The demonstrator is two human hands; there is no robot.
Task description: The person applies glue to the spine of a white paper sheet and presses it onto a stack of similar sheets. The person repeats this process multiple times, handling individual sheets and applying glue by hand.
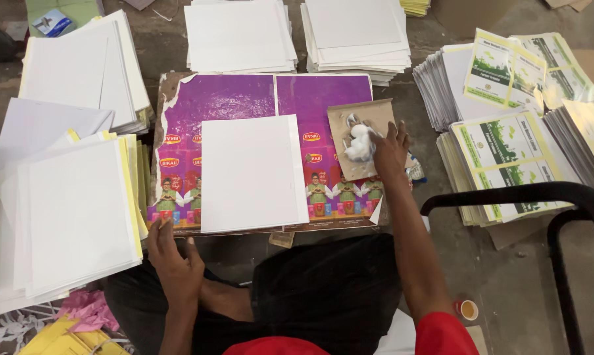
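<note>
Person seated on the floor (pixel 507 289), head view looking down; right hand (pixel 389 150) reaches out to a brown cardboard scrap (pixel 369 118), fingers curled onto a white wad (pixel 358 142) of cloth or cotton that lies on the scrap; grip looks pinched on the wad, though the fingertips are partly hidden; left hand (pixel 172 256) rests at the near left corner of a purple printed board (pixel 244 98), fingers loosely spread, touching the board edge, holding nothing; a white sheet (pixel 252 172) lies flat on the middle of the purple board, square to it, well apart from the right hand and just above the left; the cardboard scrap sits on the right part of the board, just beside the sheet.

Around: tall stack of white sheets with yellow edges (pixel 80 217) left of the board; more white stacks (pixel 238 36) beyond it; stacks of green-and-white printed labels (pixel 507 158) to the right; black metal frame (pixel 560 197) crossing the near right; small round cup (pixel 468 309) on the floor by the right elbow; pink paper scraps (pixel 90 309) near the left knee.
</note>
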